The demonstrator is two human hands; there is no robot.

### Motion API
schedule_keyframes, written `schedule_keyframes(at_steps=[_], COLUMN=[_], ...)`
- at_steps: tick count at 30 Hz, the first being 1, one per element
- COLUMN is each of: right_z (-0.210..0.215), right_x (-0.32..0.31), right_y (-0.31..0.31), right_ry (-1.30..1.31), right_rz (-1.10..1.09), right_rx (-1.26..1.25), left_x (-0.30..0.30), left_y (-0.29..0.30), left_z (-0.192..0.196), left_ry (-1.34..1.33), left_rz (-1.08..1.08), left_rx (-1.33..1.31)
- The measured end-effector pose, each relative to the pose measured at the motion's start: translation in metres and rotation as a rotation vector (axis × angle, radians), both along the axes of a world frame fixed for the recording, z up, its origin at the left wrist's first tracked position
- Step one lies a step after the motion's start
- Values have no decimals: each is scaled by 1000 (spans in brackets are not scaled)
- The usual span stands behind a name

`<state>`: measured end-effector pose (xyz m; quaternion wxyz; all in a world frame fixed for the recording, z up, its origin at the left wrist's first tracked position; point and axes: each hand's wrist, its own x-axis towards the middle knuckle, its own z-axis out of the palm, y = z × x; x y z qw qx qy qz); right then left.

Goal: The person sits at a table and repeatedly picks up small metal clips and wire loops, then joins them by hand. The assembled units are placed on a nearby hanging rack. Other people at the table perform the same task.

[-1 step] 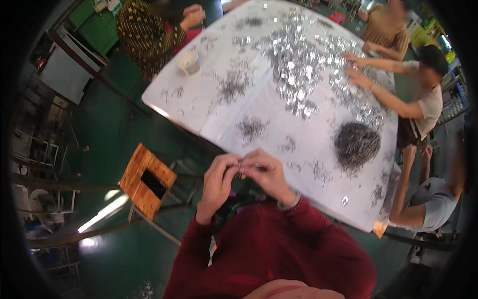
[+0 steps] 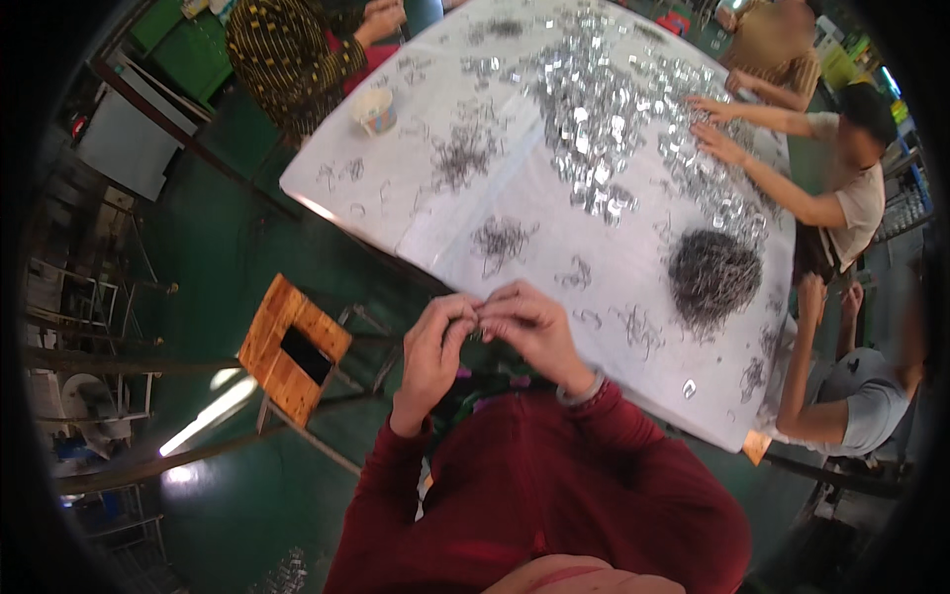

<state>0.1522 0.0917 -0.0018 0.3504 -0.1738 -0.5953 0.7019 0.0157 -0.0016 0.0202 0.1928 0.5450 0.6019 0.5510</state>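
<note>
My left hand [image 2: 435, 337] and my right hand [image 2: 526, 322] meet just off the table's near edge, in front of my red top. The fingertips of both are pinched together. Between them is something small, mostly covered by the fingers, and its kind cannot be made out. Closest to my hands on the white table [image 2: 614, 287] are a loose pile of thin dark wire pieces [image 2: 502, 241] and several scattered bits. Farther off lies a wide heap of small shiny silver pieces [image 2: 584, 119]. A dense round mound of dark wire pieces [image 2: 714, 277] sits to the right.
A paper cup [image 2: 374, 111] stands at the table's far left. A wooden stool [image 2: 295, 342] with a black phone [image 2: 308, 354] on it is at my left. Other people sit around the table; one reaches with both hands [image 2: 717, 127] into the silver pieces at the right.
The view has shifted very slightly. My hands stay pinched together in nearly the same place. The hands of the person at the right have moved a little over the silver pieces.
</note>
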Motion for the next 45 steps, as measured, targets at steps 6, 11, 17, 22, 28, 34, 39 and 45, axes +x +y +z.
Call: schedule_keyframes(at_steps=[6,11,17,22,28,34,39,45], right_z=[-37,-119,-123,-63,-4,10,5,-5], right_x=[42,89,92,78,19,2,-2,7], right_y=[91,197,226,158,37,7,3,7], right_ry=[-388,-953,-1045,-486,-151,-53,4,-111], right_rz=[-363,-735,-725,-528,-132,-50,-39,17], right_rx=[160,608,775,125,-89,-161,-202,-245], left_x=[1,9,11,9,12,14,12,-23], left_y=[-10,-4,-2,0,4,0,-10,7], left_z=[-29,-50,-54,-57,-50,-32,-48,-64], left_ry=[-144,-268,-283,-221,-206,-33,17,-57], left_rz=[55,90,85,94,66,104,91,266], left_rx=[-47,-94,-60,16,-26,-9,-32,-51])
